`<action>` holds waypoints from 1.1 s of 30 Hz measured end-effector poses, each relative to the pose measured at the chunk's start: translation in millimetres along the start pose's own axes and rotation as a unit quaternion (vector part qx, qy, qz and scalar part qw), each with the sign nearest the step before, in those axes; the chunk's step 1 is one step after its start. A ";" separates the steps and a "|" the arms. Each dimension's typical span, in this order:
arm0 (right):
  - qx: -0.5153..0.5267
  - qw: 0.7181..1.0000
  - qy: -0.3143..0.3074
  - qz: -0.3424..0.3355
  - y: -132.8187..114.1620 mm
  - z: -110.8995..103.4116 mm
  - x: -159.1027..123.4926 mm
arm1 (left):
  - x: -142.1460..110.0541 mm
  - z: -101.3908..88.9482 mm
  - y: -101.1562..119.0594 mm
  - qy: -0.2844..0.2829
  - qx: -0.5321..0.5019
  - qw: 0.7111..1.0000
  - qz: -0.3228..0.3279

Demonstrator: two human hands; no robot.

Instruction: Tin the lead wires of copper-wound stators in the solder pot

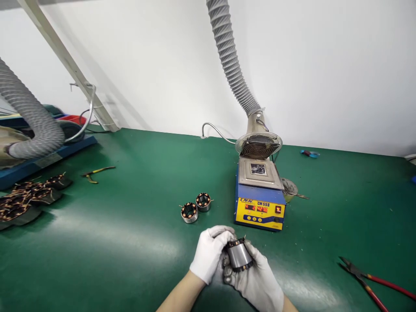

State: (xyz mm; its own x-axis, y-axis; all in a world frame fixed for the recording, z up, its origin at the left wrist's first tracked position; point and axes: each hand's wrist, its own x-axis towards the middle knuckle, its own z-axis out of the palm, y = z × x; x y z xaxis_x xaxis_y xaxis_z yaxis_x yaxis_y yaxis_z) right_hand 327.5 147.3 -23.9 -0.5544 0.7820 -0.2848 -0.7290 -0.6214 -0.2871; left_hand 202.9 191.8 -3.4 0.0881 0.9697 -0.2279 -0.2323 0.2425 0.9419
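White wall (146,65) backs the scene, and a green table (113,260) spreads across it from left to right. From the far side a grey ribbed duct (232,56) comes down to a blue and yellow heating unit (260,203), right of centre, its display lit; it is probably hot, so gloves are best held well clear of its top plate. At the near right lie red-handled cutters (357,273), blades spread.

At the near centre, the right hand (256,279) cradles a wound core (239,255), its gloved fingers curled around the left side and its thumb along the right. The left hand (212,251) has its fingers bent in against the core's far left rim; whether they pinch a wire cannot be told. Just beyond, on the table, two wound rings (196,207) sit side by side.

For good handling, the right hand should bear on the smooth metal band, firm enough to stop rolling, while the left works lightly, without pressing on the coils. A thin lead (245,237) stands up at the far rim; it looks easily bent, so the right thumb should give it room.
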 end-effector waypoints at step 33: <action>-0.678 0.632 0.238 -0.288 16.9 -18.5 9.5 | 0.3 -10.1 11.5 -0.034 0.080 0.992 -0.087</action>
State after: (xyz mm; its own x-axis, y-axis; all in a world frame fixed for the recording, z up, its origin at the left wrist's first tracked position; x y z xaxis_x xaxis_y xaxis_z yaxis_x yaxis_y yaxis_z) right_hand 317.3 143.3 -48.3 0.0661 0.9950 0.0746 0.4400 0.0381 -0.8972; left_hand 190.5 195.2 4.9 0.1791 0.9079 -0.3790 -0.0516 0.3933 0.9179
